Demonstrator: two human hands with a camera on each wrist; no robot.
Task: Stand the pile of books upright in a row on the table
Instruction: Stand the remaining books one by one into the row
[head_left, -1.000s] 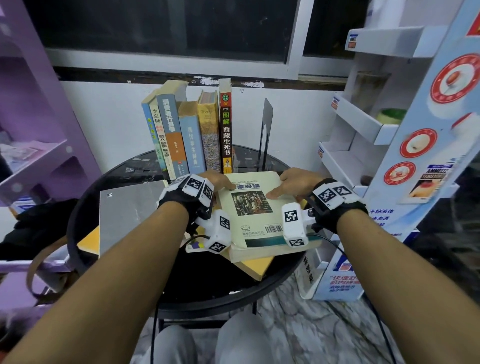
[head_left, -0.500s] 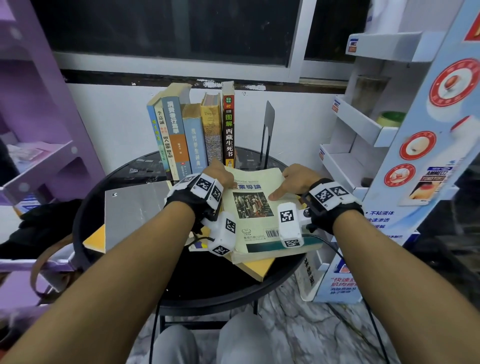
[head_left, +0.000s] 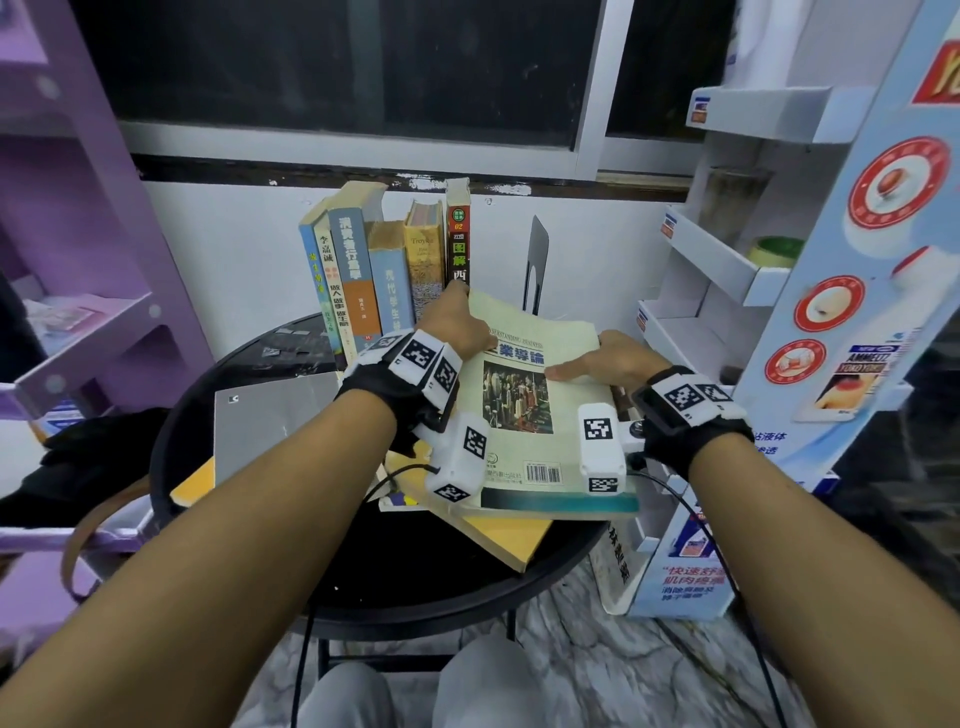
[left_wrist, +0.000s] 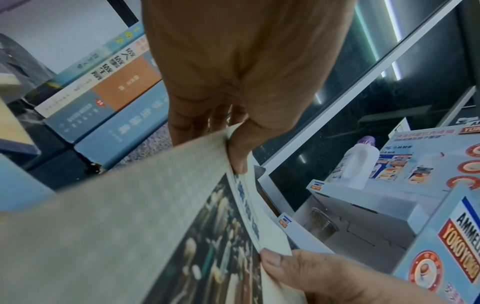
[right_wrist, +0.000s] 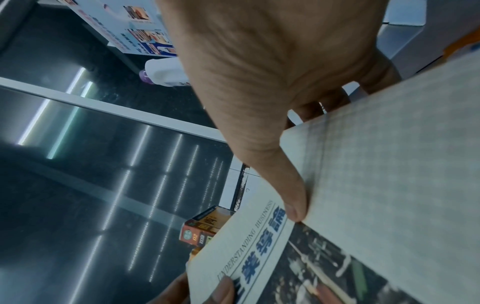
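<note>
Beside the upright row (head_left: 387, 270) — both hands (head_left: 457, 325) pinching the cream book (head_left: 535, 410), bookend (head_left: 537, 270) seemingly just behind.

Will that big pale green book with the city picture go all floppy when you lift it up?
Probably a little. The big pale green paperback with the city photo has a thin soft cover, so it may bend. It looks thick, so likely heavy for one hand; the left hand and right hand each grip a side. Its cover looks smooth, so it might slide off the yellow book below.

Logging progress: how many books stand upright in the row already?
6, left to right: blue spine, white spine, orange-banded spine, pale blue spine, yellow spine, red-black spine. More could hide behind.
</note>
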